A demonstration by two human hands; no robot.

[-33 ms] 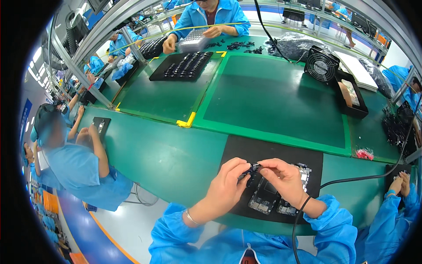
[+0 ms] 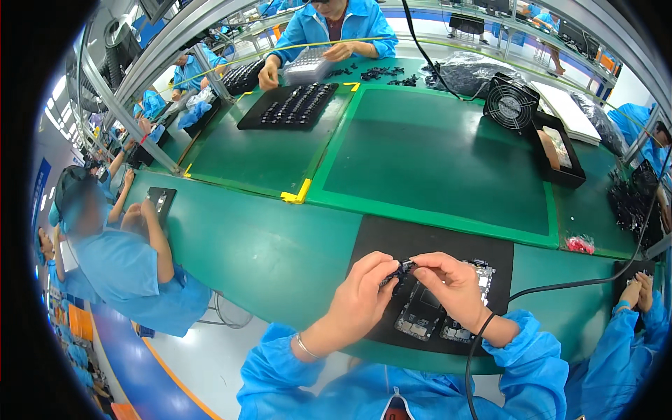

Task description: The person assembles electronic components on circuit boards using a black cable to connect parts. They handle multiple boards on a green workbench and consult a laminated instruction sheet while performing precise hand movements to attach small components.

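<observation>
Over the black mat (image 2: 381, 238), a small black electronic part (image 2: 401, 271) is pinched in the fingers of my left hand (image 2: 358, 297). My right hand (image 2: 451, 283) meets it from the other side, its thumb and forefinger closed at the part's right end. Fingers cover much of the part, so its exact kind cannot be made out. Below my hands a phone-like circuit board assembly (image 2: 418, 320) lies on the mat. Another circuit board assembly (image 2: 483, 276) lies to its right, partly hidden by my right hand and wrist.
A black cable (image 2: 560, 287) crosses the bench past my right wrist. Ahead stand a black fan (image 2: 509, 103) and an open black box (image 2: 560, 157). Across the bench a co-worker handles a tray (image 2: 308, 66) beside a black pad of parts (image 2: 287, 108). Other co-workers sit left and right.
</observation>
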